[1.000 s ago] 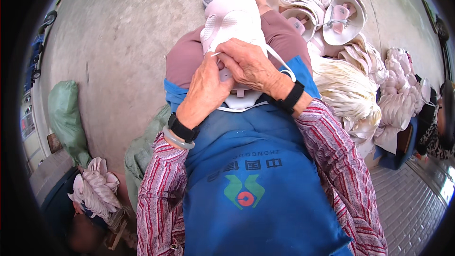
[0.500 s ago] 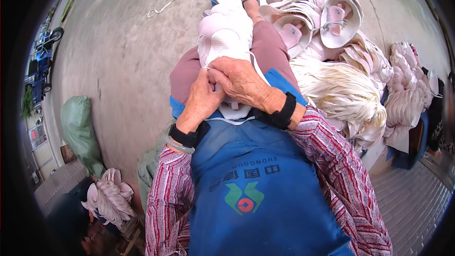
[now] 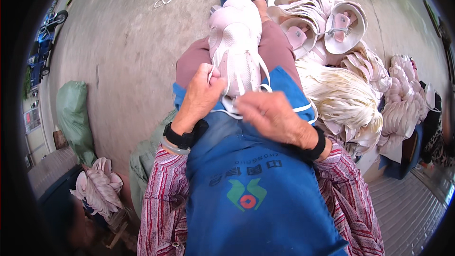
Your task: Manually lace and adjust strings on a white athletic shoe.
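Right hand [image 3: 275, 117] has come off the left hand [image 3: 201, 92] since half a second ago, now lower, over the blue apron [image 3: 246, 156]. It's blurred; can't tell if it grips anything. Left pinches a white lace [image 3: 211, 74] at the shoe's left side. Pale shoe [image 3: 234, 35] sits between the thighs. Yellowish-white lace bundle [image 3: 343, 95] lies to the right.
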Tool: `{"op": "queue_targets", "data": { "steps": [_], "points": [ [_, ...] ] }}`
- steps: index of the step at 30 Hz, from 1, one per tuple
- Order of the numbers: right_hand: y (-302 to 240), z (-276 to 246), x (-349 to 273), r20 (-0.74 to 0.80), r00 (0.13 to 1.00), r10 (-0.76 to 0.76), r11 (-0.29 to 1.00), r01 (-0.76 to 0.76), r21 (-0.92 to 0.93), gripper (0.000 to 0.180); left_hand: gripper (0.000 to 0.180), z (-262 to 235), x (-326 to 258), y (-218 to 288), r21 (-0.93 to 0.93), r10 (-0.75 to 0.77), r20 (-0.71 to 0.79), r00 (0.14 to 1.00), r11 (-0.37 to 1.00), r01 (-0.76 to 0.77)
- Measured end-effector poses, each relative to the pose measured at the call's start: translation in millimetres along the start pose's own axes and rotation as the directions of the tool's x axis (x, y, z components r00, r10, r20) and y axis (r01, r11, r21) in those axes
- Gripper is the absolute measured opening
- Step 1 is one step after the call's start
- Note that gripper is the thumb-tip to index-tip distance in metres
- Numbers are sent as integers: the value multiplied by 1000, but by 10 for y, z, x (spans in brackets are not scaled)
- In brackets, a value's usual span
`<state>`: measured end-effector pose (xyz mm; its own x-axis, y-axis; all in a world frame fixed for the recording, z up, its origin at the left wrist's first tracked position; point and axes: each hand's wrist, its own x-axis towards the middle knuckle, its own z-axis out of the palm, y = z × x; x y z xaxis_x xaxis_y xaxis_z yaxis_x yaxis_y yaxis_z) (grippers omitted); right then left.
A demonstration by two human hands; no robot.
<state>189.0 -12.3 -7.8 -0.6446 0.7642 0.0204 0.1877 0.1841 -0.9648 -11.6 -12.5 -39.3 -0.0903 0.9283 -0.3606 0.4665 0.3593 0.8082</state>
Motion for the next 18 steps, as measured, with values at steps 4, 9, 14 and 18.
{"op": "queue_targets", "data": {
  "steps": [4,9,14,18],
  "points": [
    [111,51,128,-207,977,51,998,-57,-23,18,22,-60,-230,-31,-528,33,150,988,848,52],
    [0,214,213,-129,953,275,907,-212,364,21,30,97,-373,113,-636,120,114,986,771,-20],
    [-85,252,241,-76,920,384,788,-284,547,23,35,75,-400,109,-455,216,27,976,872,-180],
    [-113,257,231,-75,918,390,789,-291,541,23,37,82,-422,104,-373,282,-4,959,890,-263]
  ]
}}
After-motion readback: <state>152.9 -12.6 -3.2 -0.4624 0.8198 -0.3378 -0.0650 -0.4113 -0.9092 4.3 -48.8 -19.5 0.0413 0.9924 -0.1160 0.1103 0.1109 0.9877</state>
